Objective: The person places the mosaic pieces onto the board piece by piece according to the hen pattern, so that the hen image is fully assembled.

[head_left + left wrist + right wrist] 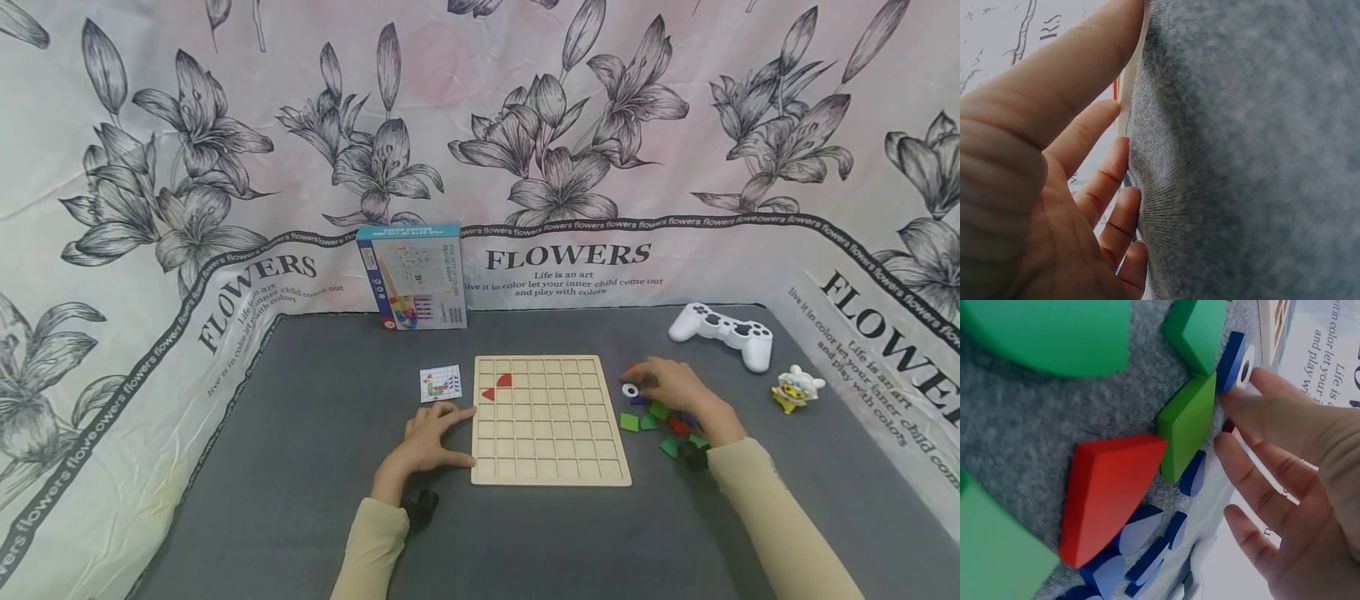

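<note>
A pale wooden grid board (551, 421) lies on the grey cloth, bearing a red quarter-round piece (506, 380) and a small red triangle (489, 393) near its upper left. My left hand (426, 437) touches the board's left edge with fingertips and thumb spread apart. To the right of the board, my right hand (675, 387) pinches a white disc with a dark centre (1245, 365) between thumb and index finger, beside a blue piece (1231, 361). Below that hand lie loose green pieces (629, 422), a red piece (1110, 494) and several blue pieces (1147, 559).
A small picture card (440, 383) lies left of the board. Behind it, a puzzle box (420, 283) stands against the flowered cloth. At the right are a white game controller (722, 333) and a small yellow-and-white figurine (797, 389).
</note>
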Demonstrator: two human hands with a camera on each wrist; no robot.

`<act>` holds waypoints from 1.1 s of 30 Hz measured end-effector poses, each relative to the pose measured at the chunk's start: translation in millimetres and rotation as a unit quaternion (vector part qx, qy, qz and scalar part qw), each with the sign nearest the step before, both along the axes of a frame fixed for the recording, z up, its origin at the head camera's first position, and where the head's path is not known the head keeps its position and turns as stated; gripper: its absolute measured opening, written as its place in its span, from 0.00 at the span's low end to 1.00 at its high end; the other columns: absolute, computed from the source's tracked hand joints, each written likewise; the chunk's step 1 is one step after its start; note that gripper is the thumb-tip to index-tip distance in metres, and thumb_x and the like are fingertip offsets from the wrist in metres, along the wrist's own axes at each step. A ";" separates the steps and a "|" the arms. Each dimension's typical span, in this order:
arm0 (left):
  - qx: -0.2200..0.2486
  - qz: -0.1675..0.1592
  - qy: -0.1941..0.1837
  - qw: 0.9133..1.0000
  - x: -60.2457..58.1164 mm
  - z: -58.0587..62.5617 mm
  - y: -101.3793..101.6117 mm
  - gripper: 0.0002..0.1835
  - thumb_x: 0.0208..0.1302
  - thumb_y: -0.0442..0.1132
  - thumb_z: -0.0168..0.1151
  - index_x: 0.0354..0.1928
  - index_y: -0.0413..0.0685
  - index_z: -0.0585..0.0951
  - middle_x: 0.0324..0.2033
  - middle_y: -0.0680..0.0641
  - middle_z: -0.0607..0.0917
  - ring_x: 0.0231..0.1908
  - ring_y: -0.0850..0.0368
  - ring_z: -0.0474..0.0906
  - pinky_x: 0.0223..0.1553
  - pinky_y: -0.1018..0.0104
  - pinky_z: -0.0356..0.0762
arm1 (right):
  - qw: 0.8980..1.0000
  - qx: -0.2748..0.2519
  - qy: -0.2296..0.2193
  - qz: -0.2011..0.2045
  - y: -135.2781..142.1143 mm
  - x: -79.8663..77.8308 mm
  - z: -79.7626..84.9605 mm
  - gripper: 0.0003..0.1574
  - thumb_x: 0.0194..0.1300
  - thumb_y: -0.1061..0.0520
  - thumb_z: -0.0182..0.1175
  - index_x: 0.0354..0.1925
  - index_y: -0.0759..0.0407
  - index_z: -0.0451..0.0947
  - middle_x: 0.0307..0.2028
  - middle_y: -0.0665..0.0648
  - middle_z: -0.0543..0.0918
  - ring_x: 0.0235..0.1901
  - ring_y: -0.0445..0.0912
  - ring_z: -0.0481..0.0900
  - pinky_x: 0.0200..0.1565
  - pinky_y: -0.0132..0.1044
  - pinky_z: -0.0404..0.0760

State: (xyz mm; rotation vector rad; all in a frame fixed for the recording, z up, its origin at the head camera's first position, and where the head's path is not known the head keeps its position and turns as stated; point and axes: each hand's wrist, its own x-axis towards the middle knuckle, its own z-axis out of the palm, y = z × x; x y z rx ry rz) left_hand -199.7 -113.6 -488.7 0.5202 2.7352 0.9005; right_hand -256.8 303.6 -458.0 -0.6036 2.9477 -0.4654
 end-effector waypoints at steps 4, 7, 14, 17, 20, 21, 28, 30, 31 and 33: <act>-0.005 -0.001 0.001 1.000 -1.2 0.1 1.6 0.43 0.43 0.55 0.73 0.65 0.60 0.68 0.55 0.48 0.68 0.53 0.47 0.58 0.55 0.42 0.52 | 1.000 -0.010 -0.009 0.016 2.8 -3.1 -0.6 0.20 0.55 0.64 0.64 0.48 0.54 0.81 0.44 0.60 0.78 0.37 0.52 0.77 0.37 0.47 0.73; -0.007 0.002 0.000 1.000 -2.2 0.2 2.7 0.43 0.43 0.55 0.73 0.65 0.61 0.68 0.55 0.48 0.68 0.53 0.46 0.58 0.56 0.42 0.51 | 0.999 -0.027 -0.026 0.025 4.6 -5.4 -0.8 0.19 0.56 0.63 0.64 0.48 0.54 0.81 0.43 0.59 0.78 0.38 0.51 0.77 0.38 0.46 0.74; -0.002 -0.005 -0.001 1.000 -2.7 -1.2 2.2 0.43 0.44 0.54 0.73 0.65 0.59 0.68 0.56 0.48 0.67 0.53 0.46 0.57 0.56 0.41 0.51 | 0.998 -0.034 -0.039 0.022 3.3 -8.7 1.0 0.15 0.57 0.58 0.64 0.45 0.56 0.81 0.38 0.55 0.81 0.37 0.50 0.79 0.40 0.47 0.75; -0.001 -0.006 -0.002 1.000 -2.3 -2.8 1.8 0.43 0.44 0.55 0.73 0.66 0.59 0.68 0.55 0.48 0.67 0.53 0.47 0.57 0.55 0.41 0.51 | 0.999 -0.027 -0.035 0.009 -0.2 -8.8 1.5 0.14 0.58 0.55 0.64 0.43 0.57 0.81 0.35 0.54 0.82 0.36 0.48 0.79 0.39 0.46 0.76; -0.003 -0.008 -0.001 1.000 -2.3 -4.8 1.4 0.43 0.44 0.56 0.72 0.66 0.60 0.67 0.55 0.50 0.67 0.54 0.47 0.57 0.56 0.41 0.51 | 0.999 -0.030 -0.025 -0.006 -5.8 -7.9 3.0 0.13 0.57 0.53 0.65 0.41 0.58 0.81 0.34 0.54 0.81 0.34 0.46 0.79 0.37 0.45 0.75; -0.002 -0.009 0.000 1.000 -2.2 -5.0 1.3 0.43 0.44 0.56 0.72 0.66 0.61 0.67 0.55 0.50 0.67 0.54 0.47 0.57 0.56 0.41 0.51 | 0.999 -0.034 -0.021 -0.011 -8.2 -7.7 3.5 0.14 0.57 0.52 0.65 0.40 0.57 0.81 0.34 0.53 0.81 0.34 0.46 0.78 0.37 0.46 0.75; 0.006 -0.006 0.002 1.000 0.6 -1.7 -1.3 0.44 0.43 0.55 0.73 0.65 0.59 0.68 0.55 0.49 0.68 0.53 0.47 0.58 0.55 0.40 0.51 | 0.997 -0.063 -0.024 -0.027 -36.7 -8.3 5.8 0.17 0.55 0.47 0.66 0.40 0.56 0.80 0.34 0.53 0.80 0.33 0.45 0.77 0.36 0.45 0.75; 0.008 -0.005 0.001 1.000 1.2 -0.7 -1.7 0.44 0.43 0.54 0.73 0.66 0.58 0.68 0.55 0.50 0.67 0.54 0.47 0.58 0.55 0.40 0.51 | 0.997 -0.066 -0.025 -0.019 -46.5 -8.8 6.7 0.17 0.56 0.47 0.65 0.41 0.55 0.80 0.32 0.52 0.80 0.31 0.44 0.76 0.34 0.43 0.75; 0.010 -0.005 0.000 1.000 1.2 -0.7 -1.6 0.44 0.43 0.54 0.73 0.66 0.58 0.67 0.55 0.49 0.67 0.54 0.46 0.58 0.55 0.40 0.50 | 0.998 -0.064 -0.022 -0.013 -51.3 -9.1 7.4 0.17 0.56 0.47 0.65 0.41 0.55 0.80 0.32 0.52 0.79 0.30 0.43 0.75 0.32 0.41 0.74; 0.009 -0.005 0.000 1.000 0.8 -0.9 -1.5 0.44 0.44 0.55 0.73 0.66 0.59 0.67 0.55 0.50 0.67 0.54 0.46 0.57 0.55 0.41 0.50 | 0.998 -0.063 -0.017 -0.006 -61.4 -9.8 8.8 0.16 0.56 0.47 0.65 0.40 0.55 0.80 0.31 0.51 0.78 0.29 0.42 0.74 0.31 0.40 0.72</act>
